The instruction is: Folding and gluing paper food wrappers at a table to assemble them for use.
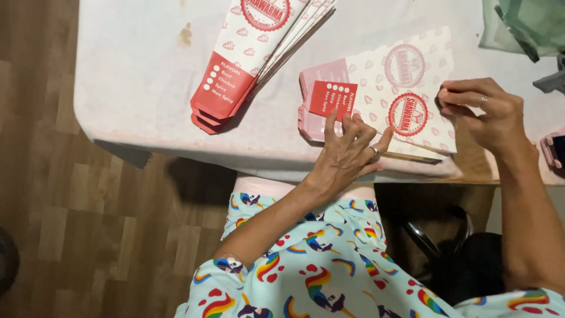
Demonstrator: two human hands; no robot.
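Head view, looking down past a lap in rainbow-print fabric to a white desk.

Left hand: forearm rises from lower left, wrist bent, palm down. Fingers spread and open, tips pressing on the near end of a flat paper sleeve; thumb stretched out toward the sleeve's lower edge. Ring on one finger. Not a closed grip, more a hold-down.

Right hand: forearm comes up from lower right. Fingers curled in, thumb and fingertips pinched together at the sleeve's right edge, near its round red emblem. Appears to nip the paper edge; the contact itself is hidden by the fingers. Ring here too.

Paper sleeve: flat, cream with pale pink pattern, two round red emblems, a red rectangular label with white print at its left end. Lies near the desk's front edge, between the two hands. Long axis runs left to right, slightly tilted up to the right; red label end points left.

Stack of matching sleeves: farther back and left on the desk, fanned, long axis diagonal, red ends pointing down-left toward the desk edge. Well apart from both hands.

Greenish translucent bag at top right corner. Wood-plank floor at left.
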